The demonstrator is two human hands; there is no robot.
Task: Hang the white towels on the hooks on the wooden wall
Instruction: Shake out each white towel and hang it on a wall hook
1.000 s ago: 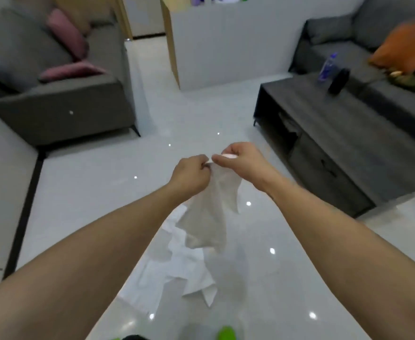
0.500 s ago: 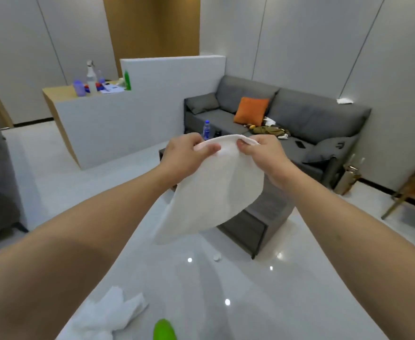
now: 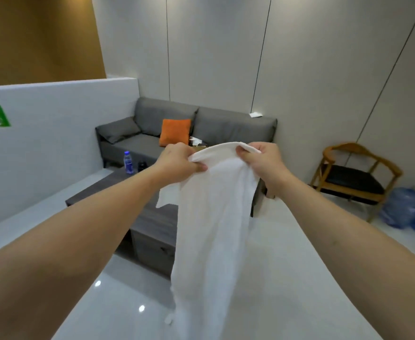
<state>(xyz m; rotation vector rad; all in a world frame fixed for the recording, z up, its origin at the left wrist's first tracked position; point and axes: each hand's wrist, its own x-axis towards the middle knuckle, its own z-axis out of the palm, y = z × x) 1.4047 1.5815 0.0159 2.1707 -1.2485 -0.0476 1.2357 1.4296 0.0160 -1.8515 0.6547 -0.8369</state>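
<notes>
I hold one white towel (image 3: 211,229) out in front of me at chest height. My left hand (image 3: 179,163) pinches its top edge on the left, and my right hand (image 3: 263,160) grips the top edge on the right. The cloth hangs down long and loose between my forearms. A wooden wall panel (image 3: 37,38) fills the upper left corner; no hooks show on it from here.
A grey sofa (image 3: 226,123) with an orange cushion (image 3: 175,132) stands against the far wall. A dark low table (image 3: 118,190) carries a water bottle (image 3: 128,162). A white partition (image 3: 54,133) stands at left; a wooden chair (image 3: 356,175) and blue bags (image 3: 407,209) at right.
My view has swung up and rightward from the floor to the room. The towel has come up off the floor pile and now hangs longer, my hands spread a little wider on its edge.
</notes>
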